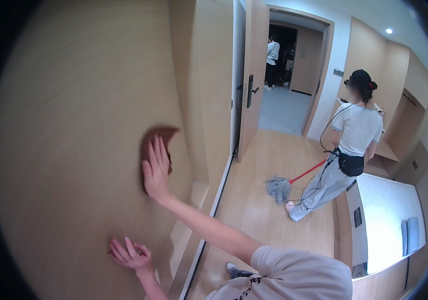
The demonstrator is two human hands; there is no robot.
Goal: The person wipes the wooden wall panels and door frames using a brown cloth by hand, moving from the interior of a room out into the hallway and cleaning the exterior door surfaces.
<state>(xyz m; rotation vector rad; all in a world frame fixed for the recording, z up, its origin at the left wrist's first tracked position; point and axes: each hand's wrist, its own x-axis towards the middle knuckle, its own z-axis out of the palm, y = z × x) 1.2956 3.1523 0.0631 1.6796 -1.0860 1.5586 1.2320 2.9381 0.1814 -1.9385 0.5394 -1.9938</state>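
My right hand (157, 168) lies flat over a reddish-brown cloth (167, 133), pressing it against a light wood-grain panel (86, 112). Part of the cloth juts out past the fingertips, and its edges are blurred. Lower down, my left hand (131, 255) holds nothing; its fingers are spread and slightly bent. Those fingertips are at or close to the panel, but I cannot tell whether they touch it. Faint streaks show on the panel's surface.
A dark-edged track (214, 213) runs along the cabinet's front. Behind stands a person (360, 127) with a red-handled mop (279, 189) on the wood floor. An open door (253, 75) leads to a hallway with other people. A bed with a white mattress (386, 213) is at right.
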